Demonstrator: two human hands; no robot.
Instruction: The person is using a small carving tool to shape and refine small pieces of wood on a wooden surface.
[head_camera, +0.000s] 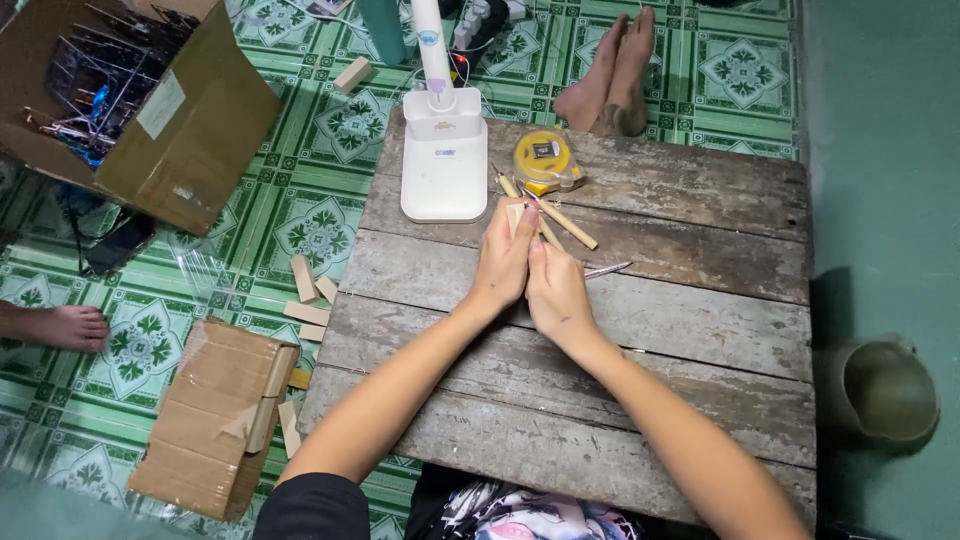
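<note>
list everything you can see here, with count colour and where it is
wooden table: one, weathered grey-brown, centre
desk lamp: one, white, table's far edge
tape measure: one, yellow, right of the lamp
wooden sticks: a few, pale, at the fingertips
metal tool: one, thin, grey, right of the hands
wooden blocks: several, pale, floor left of the table
cardboard boxes: two, brown, floor at left
pot: one, dull green, floor at right
other people's feet: beyond the table, another at left
left hand: on the sticks
right hand: on the sticks
</note>
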